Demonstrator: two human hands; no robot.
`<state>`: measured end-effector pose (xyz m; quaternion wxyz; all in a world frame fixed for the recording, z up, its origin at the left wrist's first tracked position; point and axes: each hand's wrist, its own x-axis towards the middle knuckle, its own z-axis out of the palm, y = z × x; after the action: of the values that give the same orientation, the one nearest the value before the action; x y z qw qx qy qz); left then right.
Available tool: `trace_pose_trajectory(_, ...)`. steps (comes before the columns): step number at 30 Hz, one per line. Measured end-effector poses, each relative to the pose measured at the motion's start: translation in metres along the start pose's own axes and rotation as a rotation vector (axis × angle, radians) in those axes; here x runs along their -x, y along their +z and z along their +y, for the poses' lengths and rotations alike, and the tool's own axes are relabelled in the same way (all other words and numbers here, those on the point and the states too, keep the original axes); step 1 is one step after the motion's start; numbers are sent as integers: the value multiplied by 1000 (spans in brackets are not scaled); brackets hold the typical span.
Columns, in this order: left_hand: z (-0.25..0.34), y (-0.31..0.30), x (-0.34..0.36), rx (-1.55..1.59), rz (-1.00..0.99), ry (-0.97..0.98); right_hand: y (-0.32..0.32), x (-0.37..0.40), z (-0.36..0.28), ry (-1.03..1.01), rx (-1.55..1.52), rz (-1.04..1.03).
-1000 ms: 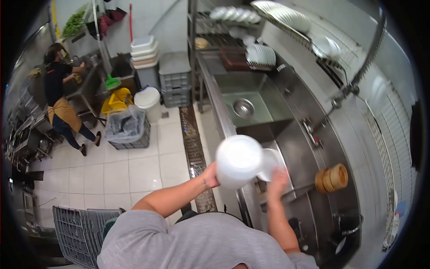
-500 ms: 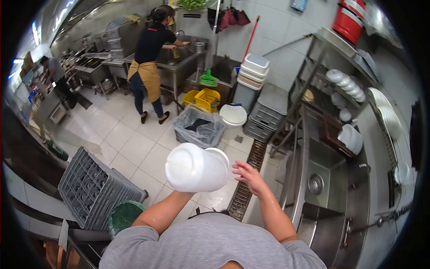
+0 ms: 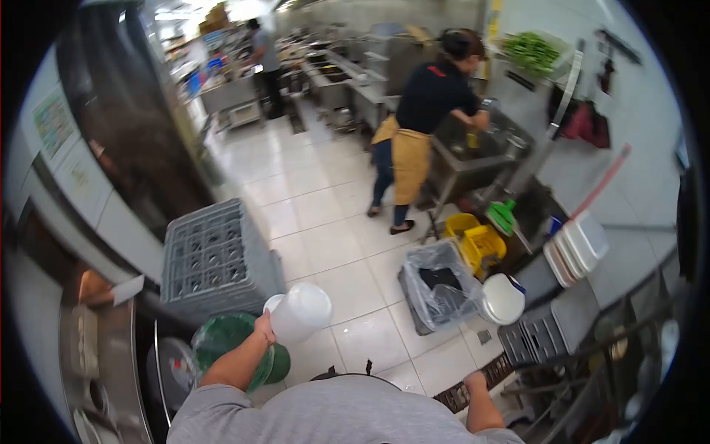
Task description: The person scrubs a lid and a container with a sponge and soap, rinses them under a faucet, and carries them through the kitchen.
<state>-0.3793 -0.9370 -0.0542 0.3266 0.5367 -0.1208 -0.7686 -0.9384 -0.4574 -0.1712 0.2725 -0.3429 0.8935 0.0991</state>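
Note:
My left hand (image 3: 264,328) is closed around the rim side of a white plastic bucket (image 3: 302,314). The bucket lies tilted in the air, its rounded base pointing right and its rim toward my wrist. Just below it and to the left stands a green bin (image 3: 278,362) with a bag-like lining, near the grey stacked glass racks (image 3: 214,255). My right hand (image 3: 475,382) hangs low on the right above the floor drain grate (image 3: 452,398); it is small and blurred, so its fingers do not show clearly.
A co-worker (image 3: 436,103) in a tan apron stands at a steel sink (image 3: 462,166). On the tiled floor are a lined grey bin (image 3: 421,311), a yellow mop bucket (image 3: 484,248) and a white lidded pail (image 3: 503,300). Grey crates (image 3: 543,333) stand at right.
My view has swung left. My left hand has carried the bucket leftward near the green bin, and the rim now points left. My right hand has dropped away from the bucket.

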Motion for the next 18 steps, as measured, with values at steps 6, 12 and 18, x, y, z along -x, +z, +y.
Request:
trace_pose_trajectory(6,-39,-89,-12,327,42,24,-301,-139,-299,-402,-1340,-104)
trace_pose_trajectory(12,-22,-48,-66,614,-96,138,-289,-243,-453,-840,-594,-53)
trace_pose_trajectory(18,125,94,-159,309,379,267,-226,-253,-350,-862,306,-349)
